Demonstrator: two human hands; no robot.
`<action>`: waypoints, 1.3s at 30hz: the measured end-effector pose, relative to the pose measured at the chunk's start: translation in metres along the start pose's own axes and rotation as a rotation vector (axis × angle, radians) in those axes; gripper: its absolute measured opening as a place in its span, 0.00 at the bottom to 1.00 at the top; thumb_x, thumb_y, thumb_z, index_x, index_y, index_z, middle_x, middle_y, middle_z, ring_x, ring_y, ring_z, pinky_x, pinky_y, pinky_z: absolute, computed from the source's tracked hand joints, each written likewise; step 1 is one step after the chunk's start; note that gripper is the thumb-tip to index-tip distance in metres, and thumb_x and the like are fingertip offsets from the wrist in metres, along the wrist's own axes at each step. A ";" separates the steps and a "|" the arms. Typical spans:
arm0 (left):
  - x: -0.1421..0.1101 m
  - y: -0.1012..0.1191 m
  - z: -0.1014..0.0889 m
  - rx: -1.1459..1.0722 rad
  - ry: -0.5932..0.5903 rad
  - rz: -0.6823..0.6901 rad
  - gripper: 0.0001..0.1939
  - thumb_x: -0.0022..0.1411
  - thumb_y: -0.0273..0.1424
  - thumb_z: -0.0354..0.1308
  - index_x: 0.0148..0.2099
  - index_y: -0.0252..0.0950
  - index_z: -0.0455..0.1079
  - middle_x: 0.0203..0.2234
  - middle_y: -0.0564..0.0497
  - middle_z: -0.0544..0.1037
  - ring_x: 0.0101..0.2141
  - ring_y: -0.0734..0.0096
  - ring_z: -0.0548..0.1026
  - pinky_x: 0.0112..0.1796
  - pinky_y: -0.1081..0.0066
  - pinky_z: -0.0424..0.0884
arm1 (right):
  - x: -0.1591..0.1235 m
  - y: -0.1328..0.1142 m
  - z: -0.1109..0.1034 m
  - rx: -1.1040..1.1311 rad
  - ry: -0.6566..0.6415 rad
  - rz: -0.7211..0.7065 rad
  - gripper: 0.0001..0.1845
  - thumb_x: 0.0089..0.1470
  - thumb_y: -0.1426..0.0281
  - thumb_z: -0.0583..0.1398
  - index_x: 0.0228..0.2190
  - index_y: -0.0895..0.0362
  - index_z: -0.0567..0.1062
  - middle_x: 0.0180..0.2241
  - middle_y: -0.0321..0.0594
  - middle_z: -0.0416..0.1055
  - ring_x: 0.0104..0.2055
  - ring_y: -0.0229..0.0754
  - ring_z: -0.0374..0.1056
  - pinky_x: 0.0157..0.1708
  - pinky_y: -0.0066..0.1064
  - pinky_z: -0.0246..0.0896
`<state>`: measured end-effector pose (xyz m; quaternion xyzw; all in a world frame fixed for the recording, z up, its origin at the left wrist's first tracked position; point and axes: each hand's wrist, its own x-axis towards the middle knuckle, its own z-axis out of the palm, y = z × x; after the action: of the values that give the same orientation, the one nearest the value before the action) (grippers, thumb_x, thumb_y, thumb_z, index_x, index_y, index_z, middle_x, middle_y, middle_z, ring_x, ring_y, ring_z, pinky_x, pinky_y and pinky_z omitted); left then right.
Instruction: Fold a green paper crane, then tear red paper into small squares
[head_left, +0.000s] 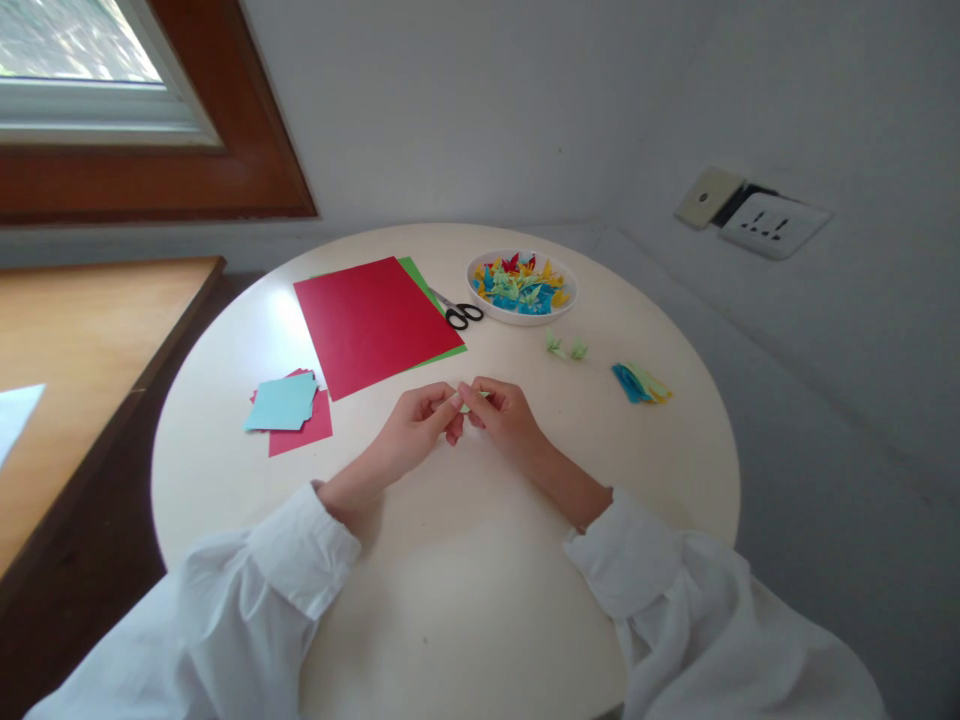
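Observation:
Over the middle of the white round table, my left hand (429, 414) and my right hand (501, 408) meet at the fingertips. Between them they pinch a small piece of pale green folded paper (474, 399); the fingers cover most of it, so its shape is unclear. Both hands are closed on it. Beyond my right hand lie two small pale green paper cranes (566, 346). Farther back, a white dish (523, 320) holds many small folded paper cranes in yellow, blue, red and green.
Red paper (375, 325) lies over green sheets (450, 353), with black-handled scissors (463, 315) at their right edge. Small light-blue squares (281, 402) top pink ones at left. Blue and yellow folded paper pieces (641, 383) sit at right. A wooden table (97, 330) stands left.

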<state>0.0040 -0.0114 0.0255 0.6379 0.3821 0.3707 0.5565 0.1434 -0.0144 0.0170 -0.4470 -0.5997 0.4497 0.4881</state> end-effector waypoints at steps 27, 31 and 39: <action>0.004 -0.005 -0.008 -0.084 0.035 -0.025 0.18 0.56 0.43 0.58 0.24 0.34 0.68 0.14 0.54 0.71 0.17 0.78 0.66 0.22 0.75 0.62 | 0.007 0.009 -0.005 0.181 0.098 0.058 0.21 0.44 0.50 0.60 0.20 0.56 0.67 0.14 0.28 0.59 0.18 0.31 0.54 0.21 0.27 0.50; 0.004 -0.006 -0.008 -0.188 0.053 -0.039 0.15 0.53 0.41 0.61 0.27 0.33 0.71 0.17 0.53 0.74 0.19 0.76 0.70 0.24 0.74 0.66 | 0.006 0.006 -0.006 0.142 0.112 0.020 0.16 0.44 0.55 0.61 0.24 0.56 0.71 0.16 0.28 0.61 0.19 0.32 0.56 0.22 0.27 0.52; 0.002 0.001 -0.010 -0.566 0.094 -0.126 0.16 0.48 0.34 0.67 0.38 0.31 0.72 0.29 0.46 0.79 0.29 0.70 0.78 0.40 0.66 0.73 | 0.005 0.005 -0.005 0.116 0.184 -0.033 0.09 0.43 0.63 0.63 0.24 0.56 0.74 0.23 0.33 0.70 0.24 0.34 0.63 0.27 0.29 0.61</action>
<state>-0.0039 -0.0054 0.0281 0.4147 0.3276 0.4563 0.7159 0.1484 -0.0080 0.0132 -0.4473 -0.5326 0.4325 0.5737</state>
